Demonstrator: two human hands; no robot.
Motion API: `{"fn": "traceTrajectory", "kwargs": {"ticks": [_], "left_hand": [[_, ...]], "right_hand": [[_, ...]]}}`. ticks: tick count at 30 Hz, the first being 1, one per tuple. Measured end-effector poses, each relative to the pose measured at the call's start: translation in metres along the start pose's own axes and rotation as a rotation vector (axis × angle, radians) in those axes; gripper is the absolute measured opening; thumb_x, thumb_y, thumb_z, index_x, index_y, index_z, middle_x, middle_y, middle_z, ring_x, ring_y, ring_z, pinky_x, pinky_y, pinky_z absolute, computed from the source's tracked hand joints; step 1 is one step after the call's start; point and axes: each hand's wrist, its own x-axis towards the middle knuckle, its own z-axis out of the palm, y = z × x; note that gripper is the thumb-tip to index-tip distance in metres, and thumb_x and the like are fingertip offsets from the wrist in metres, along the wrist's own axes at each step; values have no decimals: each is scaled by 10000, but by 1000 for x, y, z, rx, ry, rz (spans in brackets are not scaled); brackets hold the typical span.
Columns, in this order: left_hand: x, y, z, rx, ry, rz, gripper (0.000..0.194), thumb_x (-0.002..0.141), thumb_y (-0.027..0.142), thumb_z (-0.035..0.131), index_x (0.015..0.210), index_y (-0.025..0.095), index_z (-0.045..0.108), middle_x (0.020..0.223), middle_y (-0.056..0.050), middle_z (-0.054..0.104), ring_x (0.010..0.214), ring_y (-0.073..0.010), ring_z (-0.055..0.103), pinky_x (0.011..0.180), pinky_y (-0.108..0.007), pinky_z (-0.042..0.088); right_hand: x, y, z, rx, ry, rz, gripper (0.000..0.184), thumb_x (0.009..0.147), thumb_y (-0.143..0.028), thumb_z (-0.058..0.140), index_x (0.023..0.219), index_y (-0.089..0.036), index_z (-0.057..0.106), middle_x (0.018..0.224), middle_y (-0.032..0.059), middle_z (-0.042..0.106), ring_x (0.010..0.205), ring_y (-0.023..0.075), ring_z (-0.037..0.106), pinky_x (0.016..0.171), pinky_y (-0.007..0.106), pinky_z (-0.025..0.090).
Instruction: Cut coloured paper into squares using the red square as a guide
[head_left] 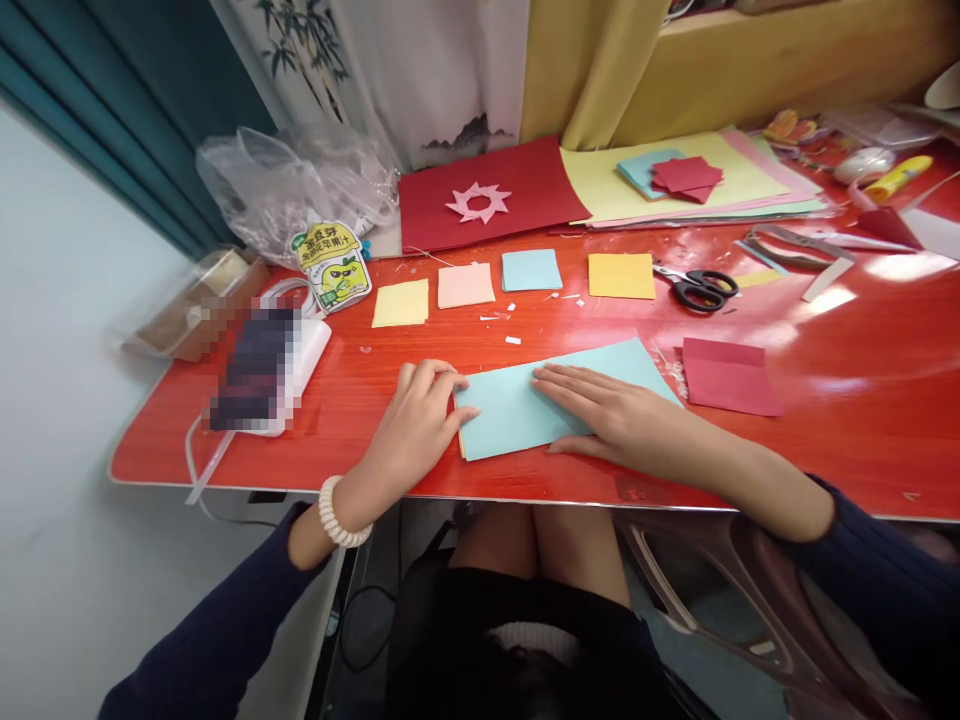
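A light blue sheet of paper (499, 405), longer than it is wide, lies slightly slanted near the table's front edge. A thin yellowish layer peeks out beneath its left end. My left hand (420, 410) has its fingers curled at that left end, with thumb and forefinger closed on the edge. Across the right half of the sheet, my right hand (607, 410) rests palm down, its fingers stretched out flat. Just right of the sheet sits a dark red paper piece (731, 377) with a folded-over top.
Behind the sheet are small yellow (400, 303), pink (466, 285), blue (532, 270) and orange (621, 276) paper squares, with black-handled scissors (703, 290) alongside. A pink paper star ring (478, 203) lies on red card (525, 175). A white box-like device (309, 345) stands left.
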Motion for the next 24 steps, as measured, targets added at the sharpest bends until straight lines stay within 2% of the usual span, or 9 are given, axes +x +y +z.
{"fn": "traceTrajectory", "kwargs": {"ticks": [3, 9, 18, 21, 24], "left_hand": [[1, 1, -9, -144, -38, -40, 296, 908, 377, 508, 1107, 164, 562, 1143, -75, 581, 1114, -224, 479, 1015, -395, 378], [-9, -7, -28, -297, 44, -62, 292, 934, 436, 433, 1052, 213, 578, 1121, -42, 605, 1093, -165, 549, 985, -309, 412], [-16, -16, -19, -308, -133, 9, 308, 918, 438, 472, 1135, 231, 541, 1226, -55, 533, 1200, -165, 476, 1066, -336, 352], [-18, -16, -18, -295, -142, 51, 362, 888, 431, 534, 1184, 226, 499, 1252, -59, 513, 1217, -165, 462, 1070, -326, 350], [-18, -18, -16, -267, -103, 91, 397, 882, 418, 548, 1223, 233, 465, 1251, -65, 514, 1202, -172, 474, 1050, -332, 369]], "right_hand": [[-2, 0, -3, 46, 7, 9, 521, 954, -368, 441, 1369, -55, 469, 1400, 171, 493, 1316, 275, 451, 1091, 435, 395], [-2, 6, -7, 217, -13, 78, 483, 951, -335, 455, 1398, -152, 454, 1414, 118, 490, 1298, 241, 477, 1087, 425, 408], [0, 7, -11, 283, -66, 115, 499, 955, -355, 437, 1385, -105, 470, 1438, 128, 453, 1328, 246, 433, 1109, 419, 373], [-1, 7, -9, 282, -62, 110, 465, 963, -331, 416, 1370, -118, 492, 1442, 118, 450, 1336, 237, 423, 1112, 425, 371], [-1, 6, -10, 267, -63, 93, 428, 978, -274, 357, 1343, -119, 521, 1437, 107, 458, 1346, 217, 410, 1122, 419, 359]]}}
